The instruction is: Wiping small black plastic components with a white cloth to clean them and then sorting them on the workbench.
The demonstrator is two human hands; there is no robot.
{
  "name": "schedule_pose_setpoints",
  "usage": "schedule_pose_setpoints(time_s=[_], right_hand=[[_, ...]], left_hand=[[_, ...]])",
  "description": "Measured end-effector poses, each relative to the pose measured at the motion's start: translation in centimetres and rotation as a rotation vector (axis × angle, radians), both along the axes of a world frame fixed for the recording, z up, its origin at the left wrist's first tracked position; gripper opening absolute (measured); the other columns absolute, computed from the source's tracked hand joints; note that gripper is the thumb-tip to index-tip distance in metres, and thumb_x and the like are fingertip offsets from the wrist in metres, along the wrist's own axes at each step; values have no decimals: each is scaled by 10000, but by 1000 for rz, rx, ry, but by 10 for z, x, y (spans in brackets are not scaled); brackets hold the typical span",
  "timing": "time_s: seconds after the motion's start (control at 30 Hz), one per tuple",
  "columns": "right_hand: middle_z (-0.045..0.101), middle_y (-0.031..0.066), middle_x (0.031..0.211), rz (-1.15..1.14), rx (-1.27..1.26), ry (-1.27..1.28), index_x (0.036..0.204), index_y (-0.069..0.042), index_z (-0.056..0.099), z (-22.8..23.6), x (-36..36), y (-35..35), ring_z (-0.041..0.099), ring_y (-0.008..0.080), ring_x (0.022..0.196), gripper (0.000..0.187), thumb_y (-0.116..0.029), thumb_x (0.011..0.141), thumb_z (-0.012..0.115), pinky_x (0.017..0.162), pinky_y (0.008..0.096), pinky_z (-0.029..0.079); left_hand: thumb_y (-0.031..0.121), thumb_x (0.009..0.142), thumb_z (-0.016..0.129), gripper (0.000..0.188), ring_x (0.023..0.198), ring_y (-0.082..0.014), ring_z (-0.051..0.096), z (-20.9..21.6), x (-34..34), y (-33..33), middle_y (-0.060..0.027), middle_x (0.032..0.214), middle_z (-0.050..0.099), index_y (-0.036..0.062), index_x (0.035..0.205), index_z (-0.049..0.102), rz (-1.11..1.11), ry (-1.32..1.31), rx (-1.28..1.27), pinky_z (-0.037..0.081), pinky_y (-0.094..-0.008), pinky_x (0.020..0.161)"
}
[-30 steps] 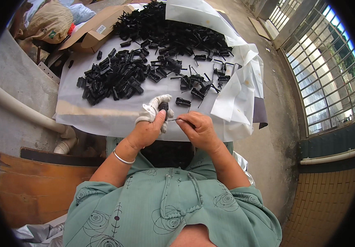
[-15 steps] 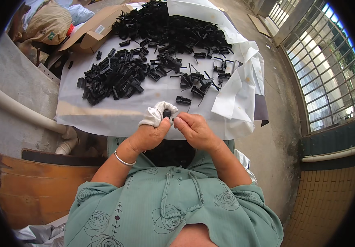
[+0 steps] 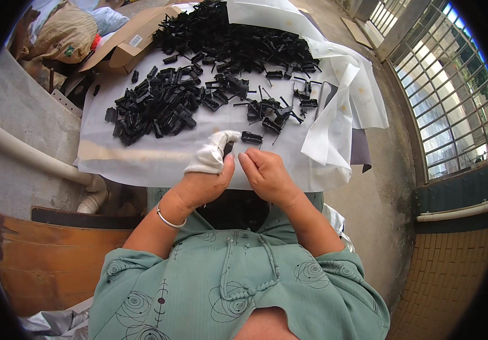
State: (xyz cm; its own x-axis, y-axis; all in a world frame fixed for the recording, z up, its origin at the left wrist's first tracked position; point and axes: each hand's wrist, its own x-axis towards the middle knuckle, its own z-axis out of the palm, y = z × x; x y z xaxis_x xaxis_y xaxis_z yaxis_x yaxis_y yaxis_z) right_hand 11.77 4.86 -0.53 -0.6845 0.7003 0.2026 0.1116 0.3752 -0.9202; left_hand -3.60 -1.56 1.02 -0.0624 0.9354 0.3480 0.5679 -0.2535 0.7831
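My left hand (image 3: pixel 205 173), its fingers in a white cloth glove with the thumb bare, is closed around a small black plastic part (image 3: pixel 228 148). Most of that part is hidden by the glove and thumb. Just to its right, my right hand (image 3: pixel 268 175) is bare, with thumb and forefinger pressed together; whatever is between them I cannot make out. One black part (image 3: pixel 251 137) lies on the sheet just beyond my hands. Further off sit several black parts with thin rods sticking out (image 3: pixel 272 113). A pile of similar black pieces (image 3: pixel 153 107) is at the left.
A large heap of black parts (image 3: pixel 232 42) covers the far side of the white-sheeted table (image 3: pixel 125 153). A loose white sheet (image 3: pixel 334 130) drapes over the right edge. An open cardboard box (image 3: pixel 133 42) stands at the far left; a barred window (image 3: pixel 448 85) is on the right.
My left hand has turned and its gloved fingers now reach further over the black part, hiding more of it. My right hand has shifted slightly. The loose sheet at the right has lifted and spread outward.
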Motion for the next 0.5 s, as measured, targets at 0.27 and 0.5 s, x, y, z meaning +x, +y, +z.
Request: schedule_pose_setpoints(time_s=[0.27,0.5], right_hand=[[611,159,735,-321,490,-687,886,-28,564,-5,-1,31,579,328,626,232,-242,810,607,557,399,448],[517,-18,637,56,-128,-188,926,-22,601,12,18,31,463,92,518,204,-207,841,604,472,259,379]], left_hand=[[69,753,619,507,1114,-330,454,11,-34,14,-189,1206,492,40,1241,485,316,508,146,378,-375,932],[54,782,619,401,980,-252,547,2,-9,1,-153,1081,560,5,1169,529,-102,-104,-55,437,-321,853]])
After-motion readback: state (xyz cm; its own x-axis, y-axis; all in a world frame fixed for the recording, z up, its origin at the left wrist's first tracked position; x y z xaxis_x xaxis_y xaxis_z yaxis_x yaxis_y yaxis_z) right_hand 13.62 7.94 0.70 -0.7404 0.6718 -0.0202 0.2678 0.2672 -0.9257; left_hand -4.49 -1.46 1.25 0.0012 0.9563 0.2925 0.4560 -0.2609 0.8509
